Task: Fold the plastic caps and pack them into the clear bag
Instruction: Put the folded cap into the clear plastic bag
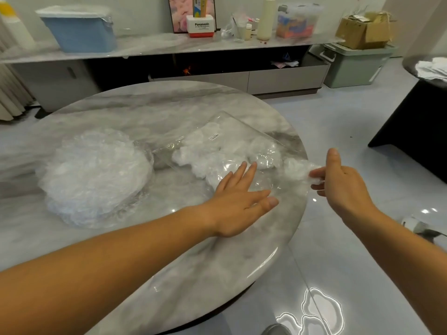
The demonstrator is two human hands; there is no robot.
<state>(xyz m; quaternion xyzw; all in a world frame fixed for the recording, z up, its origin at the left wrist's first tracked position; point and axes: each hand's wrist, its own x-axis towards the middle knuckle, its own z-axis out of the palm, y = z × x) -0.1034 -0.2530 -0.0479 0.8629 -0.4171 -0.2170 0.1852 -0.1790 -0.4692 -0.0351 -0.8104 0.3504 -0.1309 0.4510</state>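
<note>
A clear bag lies flat on the right half of the round marble table, holding several bunched white plastic caps. My left hand rests flat on the bag's near end, fingers spread. At the table's right edge my right hand pinches a folded white cap at the bag's mouth. A big loose pile of plastic caps sits on the left of the table.
Behind the table runs a low cabinet with a blue basket, a Panasonic box and a clear storage box. A green bin stands on the floor at the right, next to a dark side table.
</note>
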